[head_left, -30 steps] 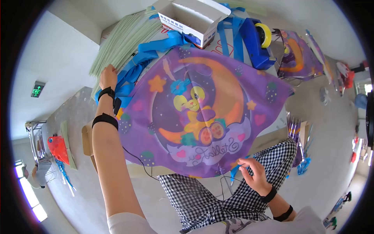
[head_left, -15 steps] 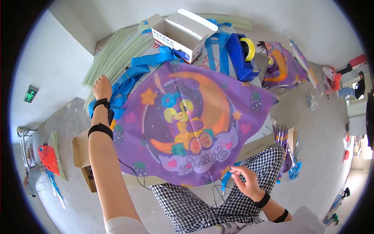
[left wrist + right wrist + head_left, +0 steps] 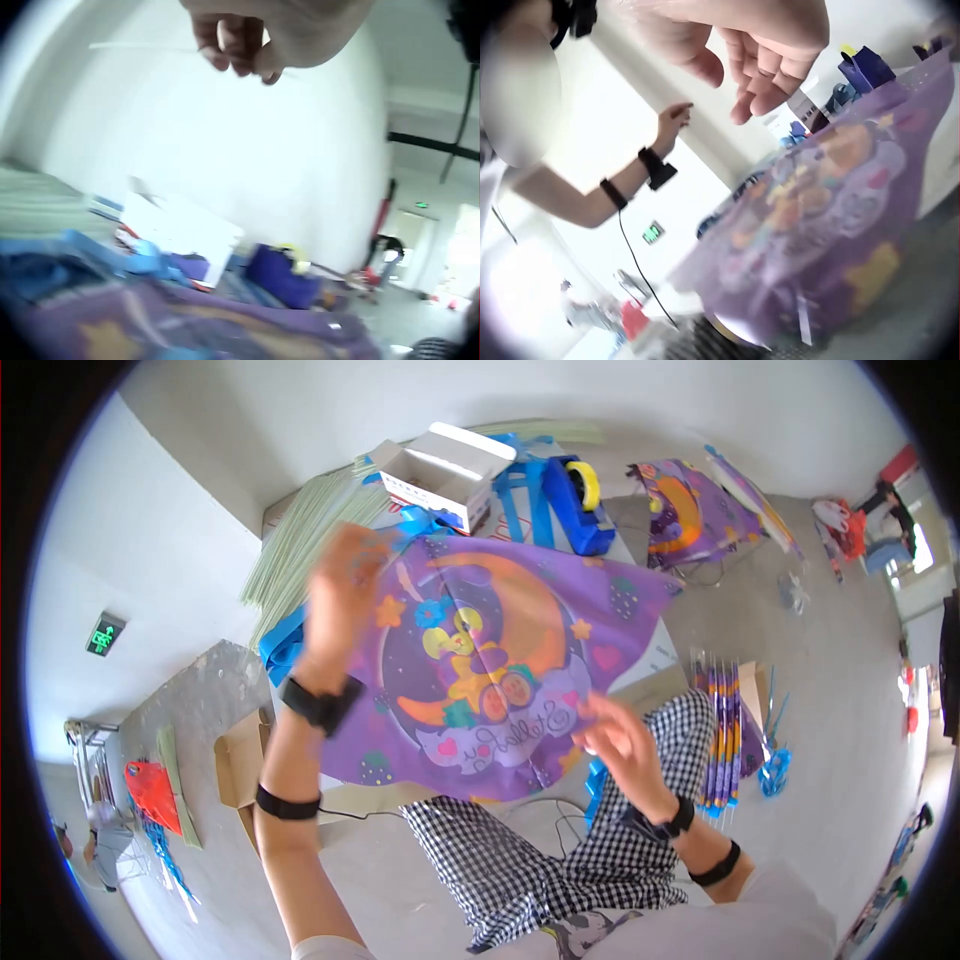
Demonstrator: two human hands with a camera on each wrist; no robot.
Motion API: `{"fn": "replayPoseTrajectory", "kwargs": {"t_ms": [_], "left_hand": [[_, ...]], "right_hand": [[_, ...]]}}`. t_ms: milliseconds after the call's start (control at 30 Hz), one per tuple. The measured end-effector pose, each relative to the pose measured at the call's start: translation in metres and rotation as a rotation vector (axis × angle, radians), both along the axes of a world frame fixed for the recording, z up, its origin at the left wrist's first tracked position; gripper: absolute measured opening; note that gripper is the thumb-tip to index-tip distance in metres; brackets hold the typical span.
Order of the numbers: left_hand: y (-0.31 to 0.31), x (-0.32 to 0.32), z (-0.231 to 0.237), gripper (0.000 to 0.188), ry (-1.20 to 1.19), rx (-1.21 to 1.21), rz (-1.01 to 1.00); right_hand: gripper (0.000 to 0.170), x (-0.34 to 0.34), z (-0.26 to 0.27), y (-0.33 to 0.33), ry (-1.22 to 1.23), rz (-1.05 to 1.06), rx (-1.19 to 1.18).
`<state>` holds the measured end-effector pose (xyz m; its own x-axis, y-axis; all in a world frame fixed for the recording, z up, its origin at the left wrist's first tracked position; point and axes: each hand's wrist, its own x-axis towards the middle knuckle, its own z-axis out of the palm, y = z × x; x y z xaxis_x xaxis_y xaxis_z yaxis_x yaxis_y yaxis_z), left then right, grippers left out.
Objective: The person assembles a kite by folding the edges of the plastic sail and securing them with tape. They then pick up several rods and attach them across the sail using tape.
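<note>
A purple fabric sheet (image 3: pixel 600 595), printed with a cartoon animal on an orange moon, is spread over the table and the person's lap. My left hand (image 3: pixel 345 595), blurred in the head view, is raised over the sheet's left part. In the left wrist view its fingertips pinch a thin pale rod (image 3: pixel 142 48) that sticks out to the side. Near the sheet's lower right edge is my right hand (image 3: pixel 628 752), fingers loosely bent, with nothing between thumb and fingers in the right wrist view.
Many pale rods (image 3: pixel 305 550) lie at the table's far left, beside blue ribbon (image 3: pixel 283 645). An open white box (image 3: pixel 425 475) and a blue tape dispenser (image 3: pixel 575 510) stand at the back. Purple-wrapped bundles (image 3: pixel 718 745) are to the right, a cardboard box (image 3: pixel 240 765) to the left.
My left hand has left the pile of pale rods and moved right and toward the body, over the sheet. My right hand stays near the sheet's lower edge. The head view has shifted.
</note>
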<state>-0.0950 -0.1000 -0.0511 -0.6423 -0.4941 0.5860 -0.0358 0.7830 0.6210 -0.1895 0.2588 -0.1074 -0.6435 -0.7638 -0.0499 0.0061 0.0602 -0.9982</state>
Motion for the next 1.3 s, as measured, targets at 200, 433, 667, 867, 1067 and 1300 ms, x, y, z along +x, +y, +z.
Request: {"fn": "replayPoseTrajectory", "kwargs": {"t_ms": [200, 433, 667, 867, 1067, 1300], "left_hand": [[0.181, -0.023, -0.011, 0.020, -0.345, 0.205, -0.654], [0.067, -0.098, -0.033, 0.019, -0.354, 0.039, -0.320], [-0.133, -0.226, -0.107, 0.023, -0.771, -0.306, 0.265], [-0.236, -0.256, -0.199, 0.024, -0.921, -0.239, -0.077], [-0.230, -0.260, -0.203, 0.024, -1.085, -0.262, 0.012], [-0.238, -0.260, -0.205, 0.023, -1.112, -0.300, 0.013]], "right_hand": [[0.030, -0.020, 0.030, -0.006, -0.342, -0.145, -0.327], [0.027, -0.086, -0.022, 0.069, -0.449, -0.131, -0.374], [0.029, -0.127, -0.118, 0.139, -0.916, -0.308, -0.744], [0.026, -0.144, -0.115, 0.136, -0.929, -0.244, -0.769], [0.026, -0.149, -0.115, 0.135, -0.905, -0.195, -0.734], [0.029, -0.147, -0.121, 0.135, -0.905, -0.154, -0.756]]}}
